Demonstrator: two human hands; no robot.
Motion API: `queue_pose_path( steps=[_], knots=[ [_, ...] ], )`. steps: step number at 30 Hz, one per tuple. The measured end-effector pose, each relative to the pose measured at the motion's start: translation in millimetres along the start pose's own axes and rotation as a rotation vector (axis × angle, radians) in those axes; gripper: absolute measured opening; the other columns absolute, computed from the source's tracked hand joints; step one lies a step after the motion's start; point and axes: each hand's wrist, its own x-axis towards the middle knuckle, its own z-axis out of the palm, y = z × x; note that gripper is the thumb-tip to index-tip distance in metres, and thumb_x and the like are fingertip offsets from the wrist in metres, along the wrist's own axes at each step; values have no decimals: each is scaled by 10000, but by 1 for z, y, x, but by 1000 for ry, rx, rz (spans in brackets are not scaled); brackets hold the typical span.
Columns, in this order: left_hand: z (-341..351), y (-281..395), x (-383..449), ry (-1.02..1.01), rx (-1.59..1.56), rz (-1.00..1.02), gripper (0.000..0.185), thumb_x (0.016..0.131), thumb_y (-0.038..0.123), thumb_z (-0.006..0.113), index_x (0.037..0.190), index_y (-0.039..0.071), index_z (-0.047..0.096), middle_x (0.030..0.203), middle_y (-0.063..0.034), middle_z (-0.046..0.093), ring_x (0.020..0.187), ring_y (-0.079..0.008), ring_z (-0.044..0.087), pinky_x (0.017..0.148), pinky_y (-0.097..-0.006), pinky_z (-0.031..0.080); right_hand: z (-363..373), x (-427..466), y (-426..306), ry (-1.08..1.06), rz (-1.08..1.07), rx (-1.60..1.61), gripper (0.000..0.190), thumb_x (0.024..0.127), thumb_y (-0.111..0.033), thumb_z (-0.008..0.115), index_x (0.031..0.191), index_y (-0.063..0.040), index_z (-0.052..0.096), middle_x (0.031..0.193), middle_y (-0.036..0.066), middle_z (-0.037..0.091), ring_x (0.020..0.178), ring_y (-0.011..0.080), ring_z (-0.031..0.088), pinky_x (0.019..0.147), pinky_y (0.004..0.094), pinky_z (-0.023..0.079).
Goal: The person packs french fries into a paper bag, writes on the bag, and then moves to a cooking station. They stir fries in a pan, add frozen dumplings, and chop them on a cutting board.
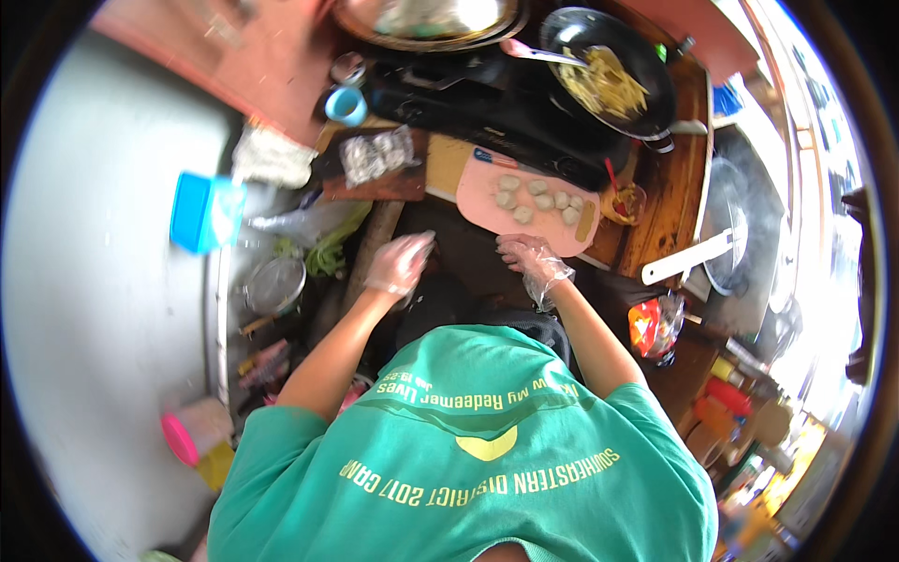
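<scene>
My left hand (402, 263), in a clear plastic glove, is held over the dark gap in front of the counter; it is blurred, and whether it holds anything cannot be told. My right hand (527, 256), gloved too, is beside the near edge of a pink cutting board (484, 204), fingers curled. Several whitish dough balls (523, 214) lie on the board, with a flat tan piece (585, 223) near its right end. To the board's left, a clear plastic pack of pale balls (378, 156) rests on a brown board (414, 179).
Behind the board is a black gas stove (491, 140). A black wok (653, 84) holds yellowish strips and a spatula (548, 55). A blue cup (345, 105) stands left, a small container (632, 204) with a red utensil right. A white-handled pan (685, 260) lies farther right.
</scene>
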Motion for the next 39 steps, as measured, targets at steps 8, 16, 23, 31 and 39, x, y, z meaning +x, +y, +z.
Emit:
queue_pose_path(
  steps=[8,16,23,31,39],
  knots=[
    [106,-14,250,-578,381,508,417,983,100,528,1394,88,596,1385,-164,630,1294,-349,596,1053,-454,520,-31,37,41,666,-186,-362,459,843,-402,769,1097,-20,741,1015,151,777,962,330,742,882,403,569],
    [113,-18,269,-767,254,346,369,1031,110,459,1380,59,566,1311,-241,666,1217,-412,644,1051,-478,520,-11,83,29,744,-55,-305,441,818,-390,855,1077,-39,787,962,140,784,894,264,755,825,375,579],
    [57,12,266,-931,464,10,390,962,200,590,1312,28,597,1259,-266,687,1160,-431,677,999,-509,542,-9,75,29,779,-49,-15,364,861,-354,828,1020,-28,807,874,143,779,789,233,748,795,349,581],
    [30,37,182,-607,42,-26,129,976,122,568,997,22,646,952,-268,706,966,-481,683,834,-564,546,-9,55,33,701,109,390,454,914,-335,800,1180,26,736,931,105,738,806,173,724,634,323,619],
    [91,43,143,-734,-52,-63,465,993,123,548,1455,78,523,972,-229,709,896,-425,700,755,-525,549,6,62,39,673,3,606,485,863,-271,872,1197,44,716,935,91,729,727,173,704,609,324,623]
  ],
)
